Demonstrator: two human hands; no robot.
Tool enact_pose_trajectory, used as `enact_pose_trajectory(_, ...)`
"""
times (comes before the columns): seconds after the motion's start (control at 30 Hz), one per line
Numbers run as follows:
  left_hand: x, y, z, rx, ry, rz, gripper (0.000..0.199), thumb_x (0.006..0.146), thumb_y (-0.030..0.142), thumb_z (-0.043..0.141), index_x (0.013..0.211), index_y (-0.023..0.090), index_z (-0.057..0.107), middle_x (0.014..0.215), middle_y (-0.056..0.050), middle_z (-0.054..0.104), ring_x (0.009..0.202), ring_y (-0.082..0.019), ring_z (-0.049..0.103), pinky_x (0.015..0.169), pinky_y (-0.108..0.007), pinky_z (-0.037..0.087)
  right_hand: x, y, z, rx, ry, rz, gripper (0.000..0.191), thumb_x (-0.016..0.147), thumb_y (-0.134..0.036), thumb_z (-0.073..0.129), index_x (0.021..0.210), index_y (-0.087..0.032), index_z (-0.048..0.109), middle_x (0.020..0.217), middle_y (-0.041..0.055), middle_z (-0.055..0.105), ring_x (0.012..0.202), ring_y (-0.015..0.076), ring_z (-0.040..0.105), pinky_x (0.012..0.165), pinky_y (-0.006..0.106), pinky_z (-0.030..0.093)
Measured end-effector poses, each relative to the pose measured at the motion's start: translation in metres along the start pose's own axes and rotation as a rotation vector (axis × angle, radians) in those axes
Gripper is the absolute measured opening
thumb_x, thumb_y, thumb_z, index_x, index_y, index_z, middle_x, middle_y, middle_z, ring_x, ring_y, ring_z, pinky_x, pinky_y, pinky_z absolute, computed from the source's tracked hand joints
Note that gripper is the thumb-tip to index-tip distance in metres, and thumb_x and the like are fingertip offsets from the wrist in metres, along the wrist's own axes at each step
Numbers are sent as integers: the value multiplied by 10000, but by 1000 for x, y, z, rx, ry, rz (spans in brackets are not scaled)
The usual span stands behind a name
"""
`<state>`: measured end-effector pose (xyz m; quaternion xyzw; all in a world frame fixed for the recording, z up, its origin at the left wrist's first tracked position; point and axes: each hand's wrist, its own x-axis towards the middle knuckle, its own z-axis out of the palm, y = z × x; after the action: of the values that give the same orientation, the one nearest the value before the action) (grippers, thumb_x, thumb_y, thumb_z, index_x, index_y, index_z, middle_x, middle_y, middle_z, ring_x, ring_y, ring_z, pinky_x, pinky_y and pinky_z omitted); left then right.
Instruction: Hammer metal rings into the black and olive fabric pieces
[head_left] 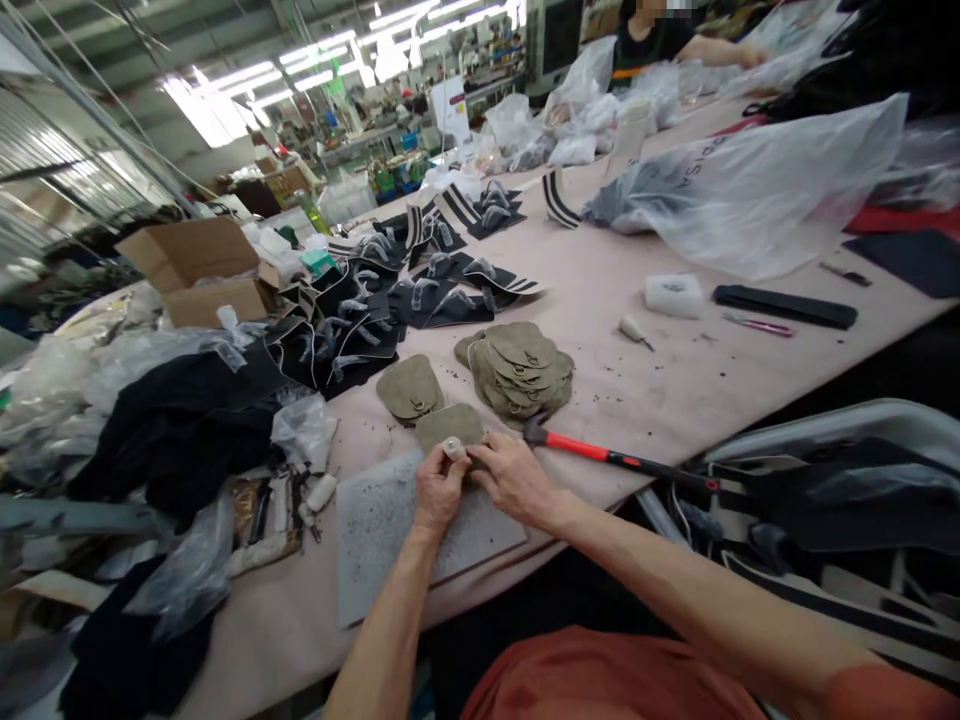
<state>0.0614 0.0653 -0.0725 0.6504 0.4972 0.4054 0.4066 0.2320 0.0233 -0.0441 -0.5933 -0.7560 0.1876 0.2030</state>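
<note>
My left hand (441, 488) is closed around a short upright punch, its round pale end (453, 447) facing up. Under it, an olive fabric flap (448, 424) lies over the far edge of a grey, speckled board (375, 520). My right hand (517, 482) is closed, its thumb and fingertips at the flap's near right edge, close to the punch; the fingertips are partly hidden. Just beyond lie another olive flap (410, 388) with a small metal ring and a pile of similar flaps (523, 365). Right of the pile rests a hammer (592, 449) with a red and black handle.
A wrapped, pointed tool (635, 332), a white roll (673, 295), pink-handled snips (759, 325) and a black strip (784, 306) lie right. Dark striped pieces (420, 290), a cardboard box (199, 265) and plastic bags crowd the left and back. A co-worker (660, 45) stands across the table.
</note>
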Motion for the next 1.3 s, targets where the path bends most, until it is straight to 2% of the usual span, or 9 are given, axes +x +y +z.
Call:
enact_pose_trajectory(0.13, 0, 3, 2, 7, 12, -5, 236, 821, 367, 682, 958, 175, 690, 927, -69, 755, 854, -205, 708, 814, -322, 571, -3, -8, 34, -27, 46, 25, 238, 986, -269, 507, 1143, -206, 673, 1104, 99, 634, 1077, 253, 499, 896, 373, 343)
enact_pose_trajectory(0.33, -3, 10, 22, 72, 243, -45, 254, 742, 373, 774, 831, 193, 618, 760, -15, 698, 689, -170, 657, 685, -276, 552, -2, -6, 29, -95, -13, 40, 291, 1012, -287, 436, 1068, -200, 708, 1051, 105, 652, 1027, 252, 503, 886, 391, 330)
enact_pose_trajectory(0.47, 25, 56, 19, 73, 609, 58, 395, 725, 462, 815, 853, 212, 537, 738, 18, 632, 628, -128, 597, 616, -231, 511, 2, -6, 28, -76, -6, 39, 253, 996, -306, 488, 990, -226, 728, 1035, 86, 658, 1029, 250, 509, 883, 391, 342)
enact_pose_trajectory(0.63, 50, 102, -21, -32, 646, 213, 399, 754, 484, 787, 845, 180, 545, 726, 20, 626, 635, -121, 605, 616, -219, 492, 8, 4, 30, 117, 51, 86, 163, 914, -310, 624, 996, -205, 718, 1025, 84, 669, 1045, 246, 548, 915, 371, 398)
enact_pose_trajectory(0.8, 6, 36, -45, 111, 582, -54, 356, 682, 459, 788, 773, 175, 594, 676, 0, 655, 578, -142, 608, 559, -233, 489, 36, 15, 26, 235, 102, 404, 425, 862, -361, 641, 1208, -116, 622, 1138, 159, 678, 1041, 255, 621, 888, 344, 451)
enact_pose_trajectory(0.9, -18, -5, -51, 88, 593, -198, 365, 686, 501, 757, 760, 177, 606, 666, -37, 693, 607, -198, 668, 593, -277, 532, 60, 15, 24, 240, -23, 547, 359, 821, -377, 647, 1092, -142, 662, 1027, 140, 720, 963, 257, 660, 796, 323, 450)
enact_pose_trajectory(1.0, -28, -17, -55, 21, 595, -247, 371, 687, 517, 746, 758, 180, 609, 665, -52, 709, 614, -223, 691, 598, -295, 547, 79, 13, 24, 221, -62, 619, 204, 747, -302, 662, 895, -162, 674, 914, 127, 724, 869, 254, 669, 697, 306, 425)
enact_pose_trajectory(1.13, -31, -15, -57, -52, 587, -238, 357, 698, 508, 741, 755, 183, 603, 658, -43, 700, 617, -212, 686, 591, -281, 540, 89, 11, 20, 178, -11, 549, 29, 744, -186, 570, 760, -195, 592, 825, 76, 686, 805, 204, 629, 677, 284, 396)
enact_pose_trajectory(1.3, -32, -20, -56, -189, 564, -237, 346, 688, 472, 761, 728, 193, 560, 638, -12, 662, 601, -184, 662, 585, -262, 537, 97, -3, -4, 345, 61, 298, 101, 789, -268, 516, 718, -226, 458, 677, -16, 558, 682, 155, 515, 651, 272, 372)
